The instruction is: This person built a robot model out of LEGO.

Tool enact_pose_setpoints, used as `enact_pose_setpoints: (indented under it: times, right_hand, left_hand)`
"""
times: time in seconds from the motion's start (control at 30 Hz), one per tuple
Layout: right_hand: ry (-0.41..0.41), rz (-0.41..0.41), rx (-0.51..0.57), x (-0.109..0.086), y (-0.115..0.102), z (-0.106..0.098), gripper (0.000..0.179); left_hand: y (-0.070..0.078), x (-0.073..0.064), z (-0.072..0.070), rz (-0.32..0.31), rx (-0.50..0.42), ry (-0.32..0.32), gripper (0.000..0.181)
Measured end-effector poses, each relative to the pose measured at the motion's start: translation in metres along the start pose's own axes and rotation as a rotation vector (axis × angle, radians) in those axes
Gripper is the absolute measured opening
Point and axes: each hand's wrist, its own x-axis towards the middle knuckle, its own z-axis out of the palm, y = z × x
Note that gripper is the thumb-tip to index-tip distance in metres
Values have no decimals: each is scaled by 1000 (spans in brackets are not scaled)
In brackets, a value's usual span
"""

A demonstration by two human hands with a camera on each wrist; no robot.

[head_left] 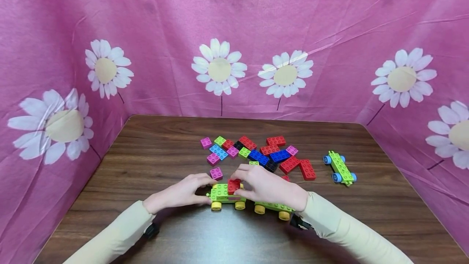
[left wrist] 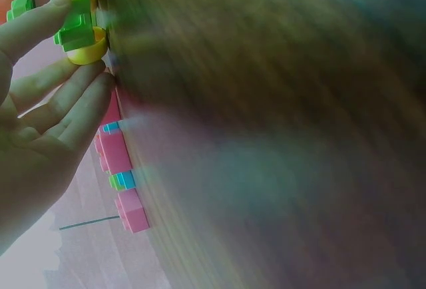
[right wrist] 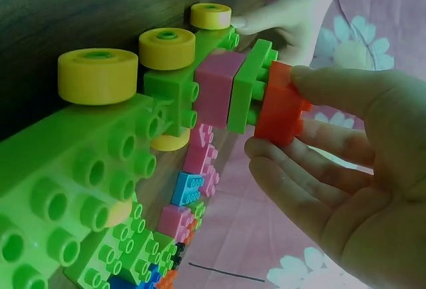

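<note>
A green toy wagon (head_left: 216, 199) with yellow wheels stands on the table, and my left hand (head_left: 183, 192) grips its left end between thumb and fingers. On the wagon, the right wrist view shows a pink brick (right wrist: 216, 89) topped by a green plate-like brick (right wrist: 241, 92). My right hand (head_left: 267, 184) pinches a red brick (right wrist: 276, 102) against that green top; some green studs still show between the two. A second green wagon base (right wrist: 66, 156) with yellow wheels lies just right of the first, partly hidden by my right hand in the head view.
Loose bricks lie behind the wagons: a pink brick (head_left: 216, 173), a light blue brick (head_left: 218, 152), dark blue ones (head_left: 258, 157) and several red ones (head_left: 307, 169). A green base with blue wheels (head_left: 340, 169) stands at the right. Pink cloth (head_left: 249, 11) surrounds the wooden table (head_left: 146, 146).
</note>
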Motion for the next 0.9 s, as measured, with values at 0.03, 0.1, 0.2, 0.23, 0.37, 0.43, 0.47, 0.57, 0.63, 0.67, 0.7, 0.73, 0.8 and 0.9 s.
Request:
enact_pose_setpoints:
  times: [0.03, 0.1, 0.2, 0.23, 0.37, 0.43, 0.47, 0.57, 0.63, 0.67, 0.7, 0.73, 0.8, 0.9]
  right_hand:
    - [-4, 9, 4, 0, 0, 0, 26]
    - [-10, 25, 10, 0, -1, 1, 27]
    - [-19, 36, 9, -1, -1, 1, 27]
    - [-23, 38, 10, -1, -1, 2, 27]
    - [-35, 43, 12, -1, 0, 2, 28]
    - [-39, 44, 14, -1, 1, 2, 28]
    - [-40, 45, 15, -2, 1, 2, 28]
    - [-33, 45, 23, -3, 1, 2, 27]
    - [-24, 48, 31, -4, 1, 2, 27]
    - [-18, 50, 35, -4, 1, 3, 27]
    - [-11, 50, 40, -5, 0, 3, 27]
    - [-5, 50, 43, -5, 0, 3, 27]
    - [6, 50, 49, -7, 0, 4, 26]
    - [17, 51, 59, -8, 1, 4, 26]
  left_hand:
    - [0, 0, 0, 0, 0, 0, 48]
    - [1, 0, 0, 0, -2, 0, 48]
    - [1, 0, -1, -3, -7, -2, 48]
    - [1, 0, -1, -3, -7, -1, 48]
    - [1, 0, 0, -1, -3, 2, 48]
    - [1, 0, -1, -2, -2, 3, 48]
    - [1, 0, -1, -2, -2, 3, 48]
    - [1, 0, -1, -2, 0, 3, 48]
    - [1, -1, 0, -6, 3, 2, 48]
    - [1, -1, 0, -8, 5, 1, 48]
    - [1, -1, 0, -11, 6, 0, 48]
    - [1, 0, 0, -13, 6, -2, 48]
    - [1, 0, 0, -16, 6, -3, 48]
    - [1, 0, 0, -14, 4, -2, 48]
